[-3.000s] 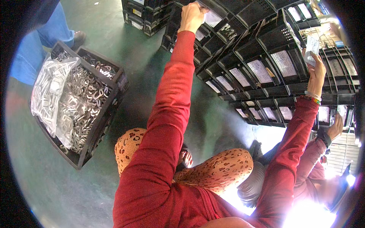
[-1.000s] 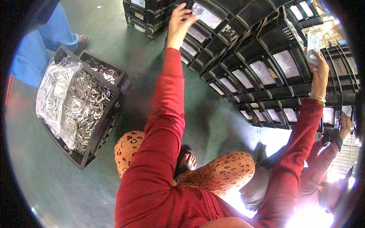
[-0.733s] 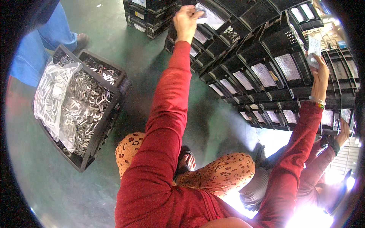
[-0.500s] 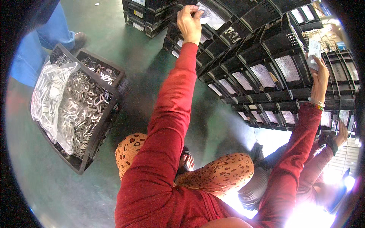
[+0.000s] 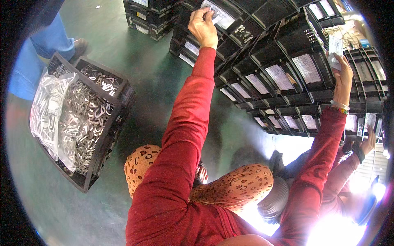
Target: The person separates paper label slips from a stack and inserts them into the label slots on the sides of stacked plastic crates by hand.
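Note:
My left hand (image 5: 203, 29) reaches up to the front of a black plastic crate (image 5: 256, 18) at the top. Its bent fingers pinch a white paper label (image 5: 223, 18) in the crate's front; the fingertips partly cover it. On the right, my right hand (image 5: 343, 76) is raised beside the stacked crates, closed on a small bundle of white printed labels (image 5: 335, 51). Similar white labels (image 5: 281, 77) show on the fronts of several stacked black crates.
A black crate (image 5: 92, 166) on the green floor holds curved metal pieces (image 5: 84, 110) and a clear bag (image 5: 47, 108) of them. A person's jeans (image 5: 26, 69) are beside it. At lower right, another person's hand (image 5: 368, 141) touches a crate. More crates (image 5: 150, 20) stand at top left.
My left hand has turned slightly, and its fingers now press closer to the crate's front, over the label. My right hand still holds its bundle, slightly higher in view.

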Demonstrator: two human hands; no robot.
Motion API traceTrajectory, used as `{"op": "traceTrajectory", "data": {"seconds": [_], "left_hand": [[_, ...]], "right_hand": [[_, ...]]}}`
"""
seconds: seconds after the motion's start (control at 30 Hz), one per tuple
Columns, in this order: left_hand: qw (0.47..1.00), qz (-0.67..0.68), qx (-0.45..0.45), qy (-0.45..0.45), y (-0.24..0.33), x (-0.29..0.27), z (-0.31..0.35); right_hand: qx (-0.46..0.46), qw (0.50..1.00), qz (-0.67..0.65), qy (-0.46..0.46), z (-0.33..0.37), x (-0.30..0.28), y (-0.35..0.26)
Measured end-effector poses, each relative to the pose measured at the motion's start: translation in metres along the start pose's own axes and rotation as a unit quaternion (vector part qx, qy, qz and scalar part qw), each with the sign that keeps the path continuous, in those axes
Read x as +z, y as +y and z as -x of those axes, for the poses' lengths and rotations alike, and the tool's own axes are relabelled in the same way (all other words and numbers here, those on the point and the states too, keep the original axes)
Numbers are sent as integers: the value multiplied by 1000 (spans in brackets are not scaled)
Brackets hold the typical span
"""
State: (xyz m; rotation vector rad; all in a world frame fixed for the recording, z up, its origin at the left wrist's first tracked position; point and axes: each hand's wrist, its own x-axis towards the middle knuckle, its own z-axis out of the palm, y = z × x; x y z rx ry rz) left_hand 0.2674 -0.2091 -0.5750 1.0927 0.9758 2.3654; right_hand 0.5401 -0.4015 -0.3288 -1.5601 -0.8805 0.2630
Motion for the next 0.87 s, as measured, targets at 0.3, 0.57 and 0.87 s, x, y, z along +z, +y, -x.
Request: {"op": "traceTrajectory", "data": {"seconds": [0.3,0.57,0.87], "left_hand": [[991,98,-67,-62,-25,-1,-1],[998,-22,32,-48,-5,-9,18],[983,126,-125,-42,0,-17,7]], "right_hand": [[2,999,-25,-37,-13,-11,9],[22,999,-45,-7,-5,5,4],[33,996,5,-84,-16,-10,5]]}}
